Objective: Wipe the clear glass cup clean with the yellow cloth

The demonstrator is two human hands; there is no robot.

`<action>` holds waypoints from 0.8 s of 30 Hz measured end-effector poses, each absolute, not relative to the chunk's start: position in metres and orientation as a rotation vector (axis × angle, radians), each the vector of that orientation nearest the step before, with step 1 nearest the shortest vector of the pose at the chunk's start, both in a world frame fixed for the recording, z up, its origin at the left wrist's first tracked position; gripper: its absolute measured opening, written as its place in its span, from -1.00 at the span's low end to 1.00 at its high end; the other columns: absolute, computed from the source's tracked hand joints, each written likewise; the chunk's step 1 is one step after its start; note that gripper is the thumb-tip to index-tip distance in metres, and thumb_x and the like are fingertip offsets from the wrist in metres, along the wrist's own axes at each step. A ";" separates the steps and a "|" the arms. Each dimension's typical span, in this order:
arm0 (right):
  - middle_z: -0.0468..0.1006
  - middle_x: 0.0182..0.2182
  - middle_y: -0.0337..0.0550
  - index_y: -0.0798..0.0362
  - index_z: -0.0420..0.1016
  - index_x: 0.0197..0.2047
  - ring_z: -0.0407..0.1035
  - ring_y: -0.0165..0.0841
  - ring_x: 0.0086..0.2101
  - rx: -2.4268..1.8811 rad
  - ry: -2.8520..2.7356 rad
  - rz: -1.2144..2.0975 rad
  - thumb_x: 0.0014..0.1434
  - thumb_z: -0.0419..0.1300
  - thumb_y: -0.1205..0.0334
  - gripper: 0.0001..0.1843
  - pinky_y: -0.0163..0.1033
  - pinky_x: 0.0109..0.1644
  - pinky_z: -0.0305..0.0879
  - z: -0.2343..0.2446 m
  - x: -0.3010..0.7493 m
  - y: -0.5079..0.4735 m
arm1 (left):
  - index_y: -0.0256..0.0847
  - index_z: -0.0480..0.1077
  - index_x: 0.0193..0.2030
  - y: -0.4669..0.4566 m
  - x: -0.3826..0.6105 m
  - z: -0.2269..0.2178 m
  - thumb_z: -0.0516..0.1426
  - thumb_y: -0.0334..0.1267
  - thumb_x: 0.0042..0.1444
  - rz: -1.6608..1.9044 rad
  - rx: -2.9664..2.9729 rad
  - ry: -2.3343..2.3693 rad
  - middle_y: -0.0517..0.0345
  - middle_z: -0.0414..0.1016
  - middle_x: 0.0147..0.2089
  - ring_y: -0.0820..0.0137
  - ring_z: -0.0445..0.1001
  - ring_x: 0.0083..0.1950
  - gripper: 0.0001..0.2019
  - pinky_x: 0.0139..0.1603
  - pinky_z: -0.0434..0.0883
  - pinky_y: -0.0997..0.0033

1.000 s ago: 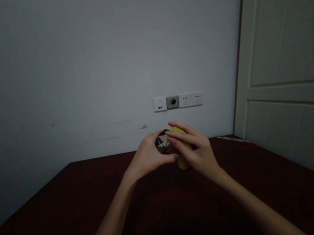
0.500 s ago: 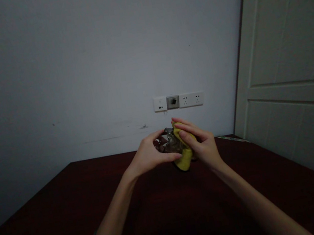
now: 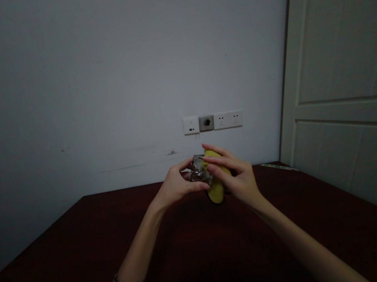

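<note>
A small, thick piece of smoky clear glass (image 3: pixel 198 173), which looks like an ashtray, is held up above the table. My left hand (image 3: pixel 175 185) grips its left side, thumb below and fingers on top. A folded yellow cloth (image 3: pixel 216 190) with a dark edge is pressed to the right side of the glass. My right hand (image 3: pixel 237 176) is closed on the cloth, its fingertips reaching over onto the glass. The cloth and the fingers hide much of the right part of the glass.
The dark red table (image 3: pixel 118 236) meets a pale wall (image 3: pixel 90 80) at the back. Sockets and switches (image 3: pixel 212 122) are set low in the wall. A thin flat strip (image 3: pixel 278 167) lies at the back right corner, near a white panelled door (image 3: pixel 349 83).
The right fingers and the cloth have shifted left across the glass, and the fingertips now lie over its face. The glass has turned slightly in the left hand.
</note>
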State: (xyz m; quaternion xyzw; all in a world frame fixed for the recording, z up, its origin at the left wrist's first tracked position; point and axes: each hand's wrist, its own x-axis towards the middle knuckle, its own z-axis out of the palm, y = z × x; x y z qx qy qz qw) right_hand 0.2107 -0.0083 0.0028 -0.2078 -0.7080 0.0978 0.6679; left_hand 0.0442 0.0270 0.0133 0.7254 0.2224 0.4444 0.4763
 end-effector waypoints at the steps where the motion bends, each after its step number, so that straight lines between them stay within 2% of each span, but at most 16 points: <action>1: 0.47 0.09 -0.23 -0.22 0.58 -0.15 0.35 -0.26 0.09 -0.456 -1.630 0.194 0.14 0.21 0.30 -0.75 0.02 0.18 0.25 0.003 0.210 -0.010 | -0.28 0.38 0.05 0.028 0.044 0.012 0.41 -0.29 -0.36 1.099 1.773 0.545 -0.04 0.50 -0.01 0.30 0.50 -0.13 -0.29 -0.07 0.42 0.26; 7: 0.46 0.10 -0.20 -0.20 0.57 -0.13 0.35 -0.26 0.08 -0.476 -1.598 0.247 0.19 0.16 0.22 -0.78 0.03 0.18 0.24 0.001 0.209 -0.003 | -0.28 0.39 0.03 0.032 0.044 0.008 0.39 -0.21 -0.29 1.090 1.752 0.527 -0.04 0.50 -0.01 0.28 0.49 -0.10 -0.35 -0.06 0.42 0.27; 11: 0.35 0.18 -0.15 -0.18 0.45 0.04 0.21 -0.25 0.19 -0.506 -1.634 0.272 0.22 0.11 0.11 -0.69 0.05 0.26 0.12 -0.003 0.213 0.006 | -0.31 0.42 -0.05 0.031 0.047 0.008 0.38 -0.11 -0.26 1.110 1.720 0.559 -0.02 0.52 -0.09 0.30 0.48 -0.14 -0.41 -0.09 0.41 0.31; 15: 0.14 0.29 -0.09 -0.21 0.18 0.23 0.02 -0.17 0.28 -0.521 -1.780 0.152 0.01 0.32 0.08 -0.27 0.11 0.32 -0.02 -0.008 0.214 0.011 | -0.30 0.45 -0.09 0.031 0.047 0.008 0.35 -0.04 -0.23 1.153 1.715 0.613 0.00 0.53 -0.15 0.30 0.47 -0.18 -0.44 -0.16 0.41 0.33; 18: 0.08 0.30 -0.02 -0.20 0.05 0.29 -0.01 -0.13 0.28 -0.542 -1.846 0.077 -0.12 0.41 0.10 -0.04 0.12 0.32 -0.05 -0.008 0.212 0.018 | -0.29 0.44 -0.07 0.033 0.048 0.007 0.32 -0.02 -0.18 1.170 1.724 0.667 -0.01 0.53 -0.13 0.30 0.47 -0.17 -0.46 -0.20 0.40 0.35; 20: 0.08 0.29 -0.01 -0.18 0.03 0.29 0.00 -0.14 0.28 -0.545 -1.865 0.063 -0.12 0.40 0.12 -0.04 0.11 0.33 -0.04 -0.005 0.210 0.023 | -0.30 0.44 -0.09 0.036 0.048 0.005 0.29 -0.01 -0.13 1.196 1.742 0.697 -0.02 0.52 -0.14 0.31 0.46 -0.18 -0.49 -0.20 0.40 0.35; 24: 0.20 0.22 -0.03 -0.15 0.12 0.26 0.09 -0.17 0.24 -0.546 -1.889 0.115 -0.11 0.39 0.17 -0.12 0.06 0.32 0.00 0.005 0.207 0.030 | -0.32 0.44 -0.17 0.041 0.044 0.006 0.26 0.03 -0.10 1.247 1.773 0.728 0.01 0.52 -0.19 0.34 0.45 -0.21 -0.53 -0.19 0.40 0.37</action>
